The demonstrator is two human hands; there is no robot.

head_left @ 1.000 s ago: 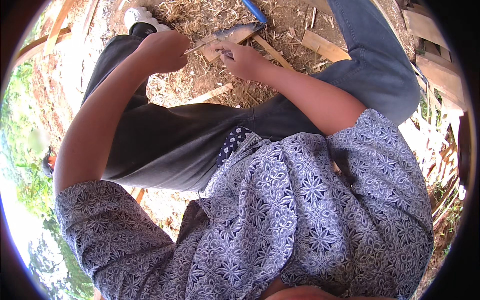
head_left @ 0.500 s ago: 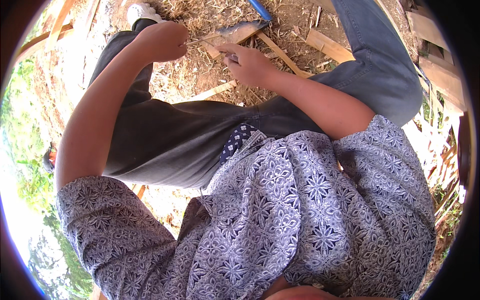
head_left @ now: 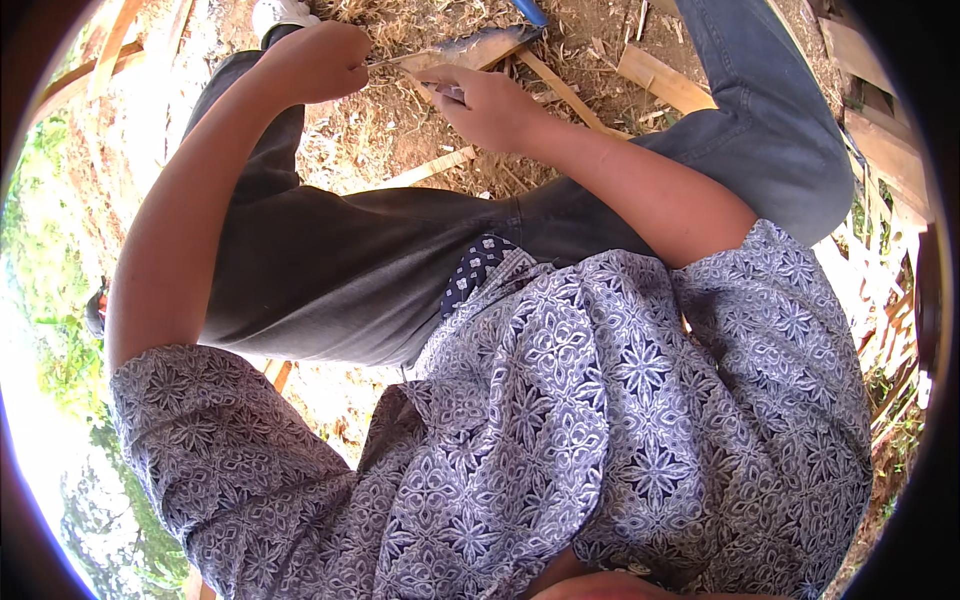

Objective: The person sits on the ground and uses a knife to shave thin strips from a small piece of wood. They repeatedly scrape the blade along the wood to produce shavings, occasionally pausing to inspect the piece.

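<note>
Between the two hands, near the top of the view, a thin strip [head_left: 384, 63] is held up, its long axis running pretty much sideways. Its left end is gripped by the clenched left hand [head_left: 318, 64], so that's the closer one. Just right of the strip and slightly lower, a small pale object [head_left: 452, 92] is clasped in the curled right hand [head_left: 490, 108]. Whether the strip is touched by the right fingertips can't be told, tbh.

wooden boards [head_left: 886, 158] lie near the right edge, and green foliage [head_left: 60, 340] shows at the left.
</note>
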